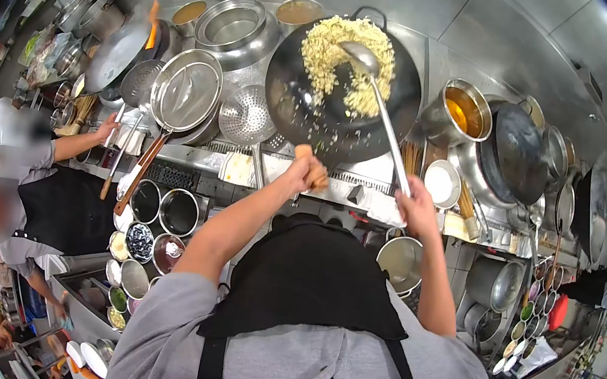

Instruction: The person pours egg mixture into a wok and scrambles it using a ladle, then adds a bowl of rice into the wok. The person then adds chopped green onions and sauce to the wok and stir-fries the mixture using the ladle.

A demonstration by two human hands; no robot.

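Observation:
A large black wok (287, 80) stands on the range in front of me, tilted so that its inside faces me. Pale yellow fried rice (322, 58) lies over its far half, with scattered grains nearer its low side. My left hand (309, 175) is closed at the wok's near rim, apparently on its handle, which the fingers mostly hide. In my right hand (419, 207) is the long handle of a metal ladle (391, 136); its bowl rests in the rice, rounded back upward.
A spider strainer (246, 114) and a wooden-handled sieve (186, 90) sit left of the wok. To its right are a pot of amber liquid (441, 135) and a white bowl (442, 183). A co-worker (71, 209) stands at the left, one hand on a utensil.

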